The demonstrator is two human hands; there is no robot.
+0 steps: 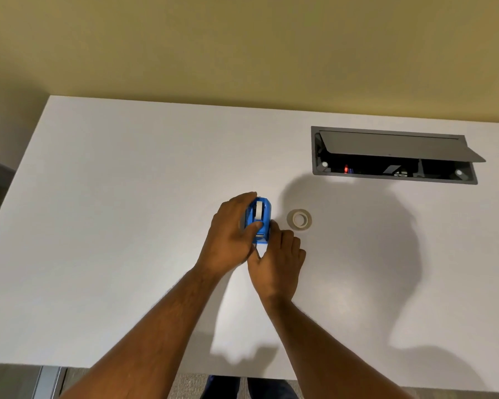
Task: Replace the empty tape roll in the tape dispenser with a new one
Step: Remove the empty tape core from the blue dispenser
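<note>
The blue tape dispenser (260, 220) stands near the middle of the white table (113, 226), its long axis running from 12 to 6 o'clock, with a white roll (259, 210) seated in its upper half. The left hand (231, 240) wraps it from the 9 o'clock side, fingers curled over the far end and the thumb laid across the body near the cutter, so this hand is closed on the dispenser. The right hand (277, 263) sits at 5 o'clock of the dispenser, its fingers touching the near right corner; how firmly it grips there cannot be told. A second tape ring (299, 219) lies flat on the table at 3 o'clock of the dispenser, apart from it. Farther off toward 2 o'clock, a grey cable box (392, 154) is sunk into the tabletop with its lid propped open.
</note>
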